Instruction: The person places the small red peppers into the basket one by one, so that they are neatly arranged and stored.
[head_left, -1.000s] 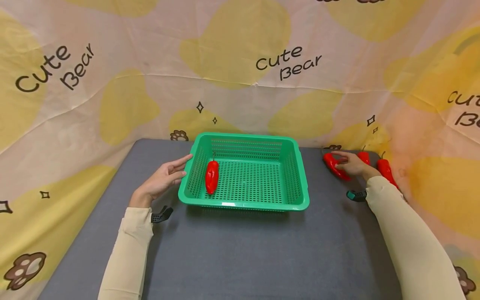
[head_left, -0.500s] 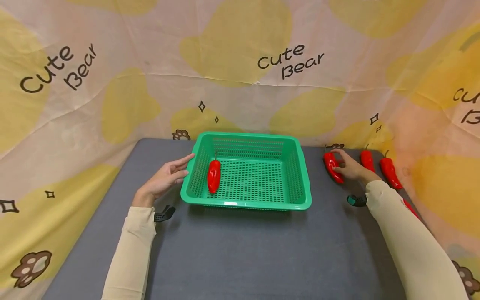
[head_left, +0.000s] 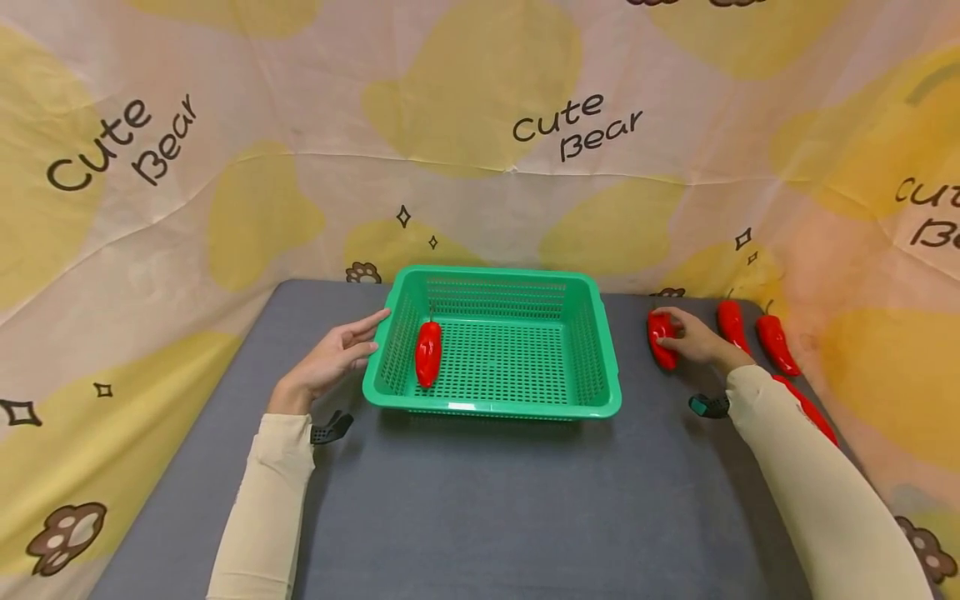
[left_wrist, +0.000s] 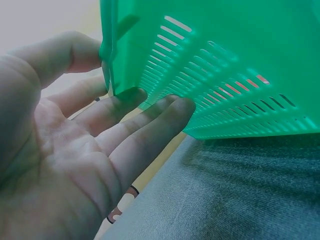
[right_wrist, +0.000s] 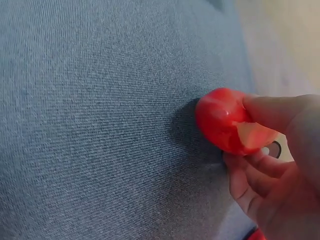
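A green plastic basket (head_left: 491, 411) stands at the back middle of the table, with one red chili pepper (head_left: 428, 354) lying inside at its left. My left hand (head_left: 324, 360) touches the basket's left side; the left wrist view shows the thumb at the rim and the extended fingers against the slotted outer wall. Right of the basket, my right hand (head_left: 696, 337) pinches another red chili pepper (head_left: 662, 342) between thumb and fingers. In the right wrist view this pepper (right_wrist: 220, 120) is seen end-on, close to the cloth.
Several more red peppers lie at the right: one (head_left: 731, 323) behind the right hand, another (head_left: 778, 344) farther right, and one (head_left: 813, 410) partly hidden by the sleeve. A grey cloth covers the table (head_left: 487, 508). Printed fabric (head_left: 480, 192) hangs behind and at both sides.
My right hand has closed its thumb and fingers on the pepper, which has swung from slanting to nearly upright in view and shifted slightly left. The left hand stays at the basket.
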